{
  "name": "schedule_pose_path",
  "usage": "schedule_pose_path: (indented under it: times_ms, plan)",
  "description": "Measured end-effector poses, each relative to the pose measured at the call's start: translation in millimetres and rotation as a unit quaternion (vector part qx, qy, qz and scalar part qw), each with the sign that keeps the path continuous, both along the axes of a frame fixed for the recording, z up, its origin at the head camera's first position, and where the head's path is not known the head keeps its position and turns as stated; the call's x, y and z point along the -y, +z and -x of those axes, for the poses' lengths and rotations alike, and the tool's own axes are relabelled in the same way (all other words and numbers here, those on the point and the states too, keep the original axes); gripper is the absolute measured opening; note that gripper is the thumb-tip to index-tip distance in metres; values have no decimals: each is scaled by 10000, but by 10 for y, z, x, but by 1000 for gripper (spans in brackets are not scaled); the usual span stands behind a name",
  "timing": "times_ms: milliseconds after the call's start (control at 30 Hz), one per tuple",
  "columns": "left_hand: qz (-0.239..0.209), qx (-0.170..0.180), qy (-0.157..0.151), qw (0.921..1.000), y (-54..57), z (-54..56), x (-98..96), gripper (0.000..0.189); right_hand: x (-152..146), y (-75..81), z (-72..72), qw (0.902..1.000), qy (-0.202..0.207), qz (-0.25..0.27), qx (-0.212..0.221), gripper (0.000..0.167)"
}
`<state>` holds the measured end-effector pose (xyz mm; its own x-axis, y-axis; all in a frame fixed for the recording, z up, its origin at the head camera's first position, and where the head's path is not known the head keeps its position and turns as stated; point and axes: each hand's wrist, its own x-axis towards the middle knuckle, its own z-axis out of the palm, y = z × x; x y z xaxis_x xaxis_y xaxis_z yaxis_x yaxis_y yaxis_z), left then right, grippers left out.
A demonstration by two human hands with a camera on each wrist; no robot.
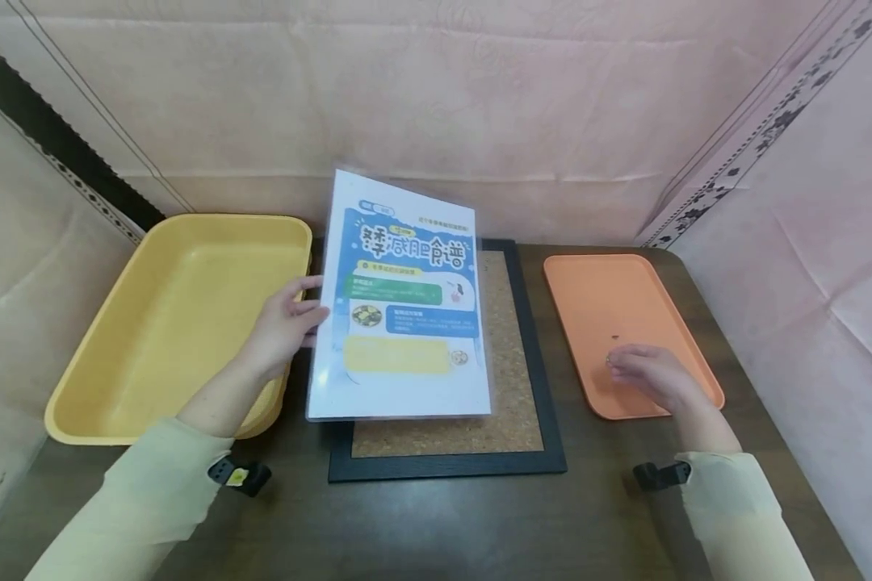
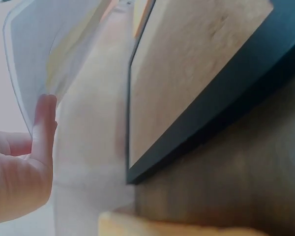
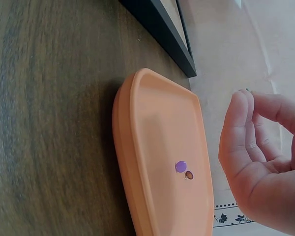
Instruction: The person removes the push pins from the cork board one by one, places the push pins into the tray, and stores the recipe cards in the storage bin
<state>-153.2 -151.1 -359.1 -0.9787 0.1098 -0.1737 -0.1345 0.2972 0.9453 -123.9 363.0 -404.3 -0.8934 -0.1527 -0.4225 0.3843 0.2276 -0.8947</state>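
Note:
My left hand [image 1: 283, 323] grips the left edge of a laminated sheet [image 1: 407, 395], a blue and white printed poster, between thumb and fingers. The sheet is held up, tilted, over a cork board [image 1: 509, 363] with a black frame. Above the orange tray [image 1: 589, 290], my right hand [image 1: 650, 374] has thumb and fingertips pinched together on a tiny thumbtack [image 3: 248, 90], mostly hidden by the fingers. Inside the tray lie a purple thumbtack [image 3: 181, 166] and a brownish-gold one [image 3: 189, 175], side by side.
A large yellow tray [image 1: 167, 323] stands on the left of the dark wooden table [image 1: 436, 532], beneath my left forearm. Pale cloth [image 1: 407, 97] hangs behind and at both sides. The orange tray sits near the table's right edge.

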Motion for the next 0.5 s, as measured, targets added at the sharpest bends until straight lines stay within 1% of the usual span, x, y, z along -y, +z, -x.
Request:
schedule_pose_path:
  times_ms: [67,100,200,267,333,367,433,500]
  plan:
    - [-110,-174,124,9997,57,-16,107,48,1,3,7,10000,22,30,-32,16]
    - [-237,-260,197,9992,81,-24,160,49,0,3,11,10000,36,80,-39,16]
    - [-860,-451,470,9942,132,-50,332,50,2,9,18,9998,94,180,-79,17]
    - [-1353,-536,654,9872,154,-73,464,51,0,13,21,9997,111,158,-114,18]
    - [-1853,-591,854,9772,169,-105,611,52,-3,18,24,9997,145,76,-182,18]
    - [-2000,-607,968,9731,178,-124,689,53,-6,21,25,9996,158,34,-220,18]
    - [-2144,-641,1232,9668,190,-159,845,53,-12,24,25,9995,150,4,-271,18]
    - [-2116,-625,1537,9632,215,-198,999,53,-18,26,26,9995,133,47,-291,18]
